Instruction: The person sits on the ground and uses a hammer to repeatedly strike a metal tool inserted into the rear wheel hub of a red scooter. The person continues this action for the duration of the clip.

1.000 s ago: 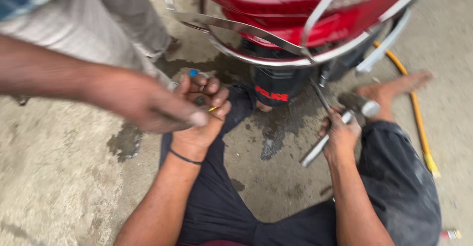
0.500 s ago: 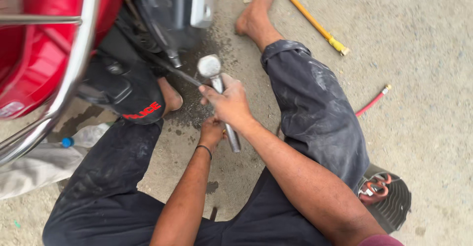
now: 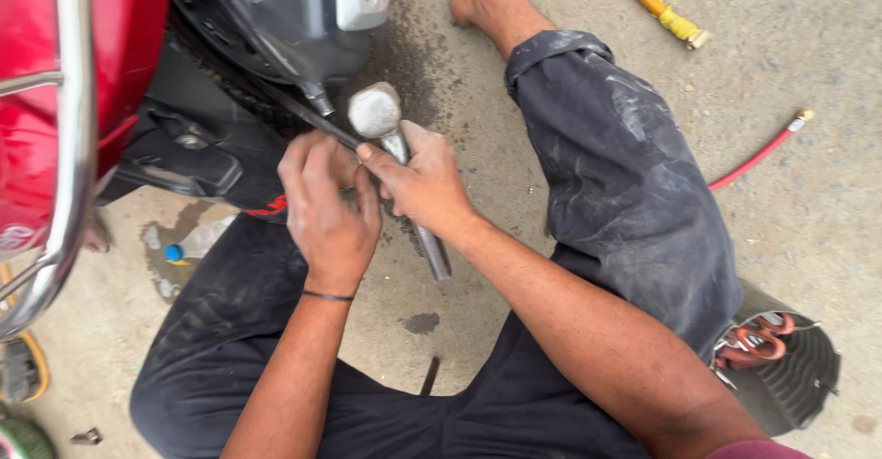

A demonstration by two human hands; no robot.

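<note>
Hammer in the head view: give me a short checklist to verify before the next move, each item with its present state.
1. Right hand wrapped around the hammer handle: ok.
2. Left hand steadying the thin dark rod: ok.
3. Left fingers out of the hammer head's way: not ok, they are right beside it.
4. Rod tip seated under the red vehicle: cannot tell.
5. Red hose apart from both hands: ok.

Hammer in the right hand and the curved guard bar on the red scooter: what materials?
Grey round-faced hammer in the right hand: looks like bare steel, dull and scuffed, head and handle alike. Curved guard bar on the red scooter: probably chromed metal tube, bright and mirror-like.
</note>
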